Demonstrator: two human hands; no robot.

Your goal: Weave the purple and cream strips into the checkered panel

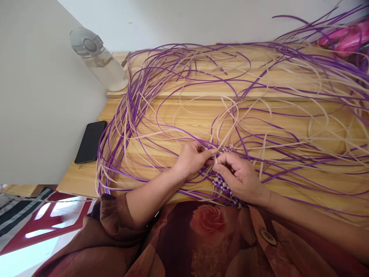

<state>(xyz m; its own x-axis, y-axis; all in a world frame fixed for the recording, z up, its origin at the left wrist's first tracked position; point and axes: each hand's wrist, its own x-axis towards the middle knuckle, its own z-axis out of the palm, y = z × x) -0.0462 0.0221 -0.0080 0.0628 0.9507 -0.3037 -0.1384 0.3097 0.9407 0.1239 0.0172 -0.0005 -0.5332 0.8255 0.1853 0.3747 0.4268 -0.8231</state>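
A small woven piece [221, 184] in purple and cream checks lies near the table's front edge, partly hidden under my hands. Long purple and cream strips fan out from it on every side. My left hand [192, 157] comes in from the left, thumb and forefinger pinched on a cream strip [223, 141] at the weave's far end. Close against it, my right hand [240, 175] pinches a cream strip too, its fingertips nearly touching the left ones. The exact crossing of strips between the fingertips is too small to make out.
A clear bottle with a grey lid [98, 57] stands at the back left. A black phone [91, 142] lies by the left edge of the wooden table [77, 179]. Loose strips [138, 88] loop along the raised back ledge. Pink wrapped bundles [348, 40] sit at the far right.
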